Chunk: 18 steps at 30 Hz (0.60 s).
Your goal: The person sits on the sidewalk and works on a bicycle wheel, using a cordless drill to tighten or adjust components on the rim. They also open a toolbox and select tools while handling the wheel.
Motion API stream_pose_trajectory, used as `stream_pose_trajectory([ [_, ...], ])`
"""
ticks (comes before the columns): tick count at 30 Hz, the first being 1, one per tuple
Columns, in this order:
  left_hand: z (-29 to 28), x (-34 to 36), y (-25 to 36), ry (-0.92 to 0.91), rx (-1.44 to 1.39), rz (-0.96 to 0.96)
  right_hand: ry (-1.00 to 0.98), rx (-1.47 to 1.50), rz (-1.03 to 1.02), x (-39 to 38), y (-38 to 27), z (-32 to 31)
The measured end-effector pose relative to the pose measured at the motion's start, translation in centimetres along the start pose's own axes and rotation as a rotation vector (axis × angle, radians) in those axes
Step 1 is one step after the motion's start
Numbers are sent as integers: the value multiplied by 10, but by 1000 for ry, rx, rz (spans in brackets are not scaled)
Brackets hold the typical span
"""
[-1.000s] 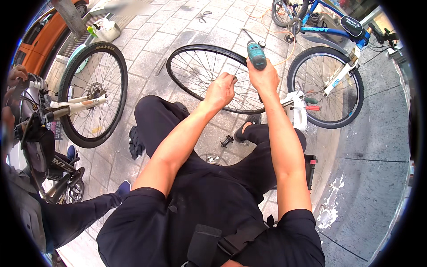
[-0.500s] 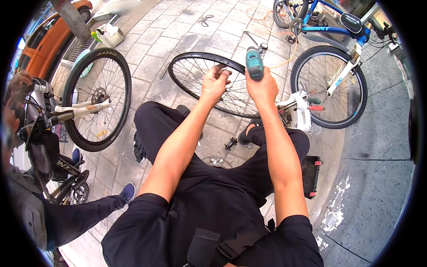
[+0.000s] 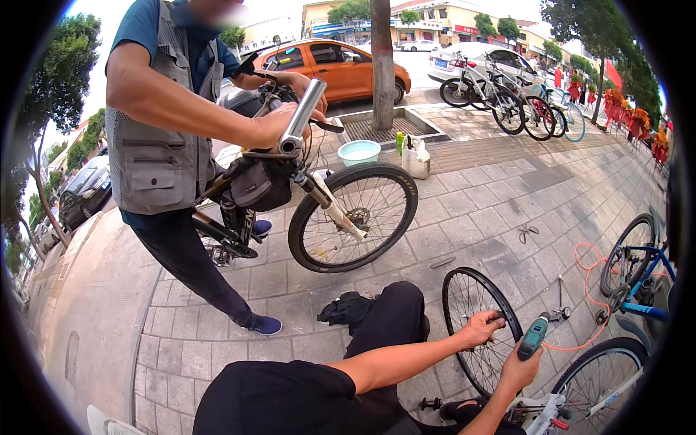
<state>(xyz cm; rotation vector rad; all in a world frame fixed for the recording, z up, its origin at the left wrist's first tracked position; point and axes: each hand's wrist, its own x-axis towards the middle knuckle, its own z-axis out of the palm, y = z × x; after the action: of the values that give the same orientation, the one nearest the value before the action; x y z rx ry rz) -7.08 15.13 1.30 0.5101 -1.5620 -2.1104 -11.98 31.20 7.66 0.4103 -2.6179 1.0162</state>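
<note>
My right hand (image 3: 519,370) is closed around the grip of a teal cordless drill (image 3: 534,337), held close to a bare bicycle wheel rim (image 3: 497,291). The rim has spokes but no tyre and leans tilted in front of my knees. My left hand (image 3: 481,329) is at the wheel among the spokes, beside the rim. Its fingers are curled together; what they pinch, if anything, is too small to make out. A small black hub (image 3: 430,403) lies on the paving by my foot.
At left a person in a grey vest (image 3: 163,170) holds a mountain bike (image 3: 355,217) by its handlebar. A blue bike (image 3: 645,312) lies at right beside an orange hose (image 3: 594,333). A light-blue basin (image 3: 359,151) and scissors (image 3: 528,233) are farther off.
The view has swung left and up, bringing the standing person, the mountain bike and the street into sight. My hands stay at the wheel, the drill still in my right hand.
</note>
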Motion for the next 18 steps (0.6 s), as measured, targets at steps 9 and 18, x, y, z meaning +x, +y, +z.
stream_pose_trajectory([
  [9, -13, 5, -23, -84, 36, -42, -26, 16, -10, -13, -3, 2],
  [18, -26, 19, -10, -90, 284, 42, -104, 60, 43, 3, -17, -3],
])
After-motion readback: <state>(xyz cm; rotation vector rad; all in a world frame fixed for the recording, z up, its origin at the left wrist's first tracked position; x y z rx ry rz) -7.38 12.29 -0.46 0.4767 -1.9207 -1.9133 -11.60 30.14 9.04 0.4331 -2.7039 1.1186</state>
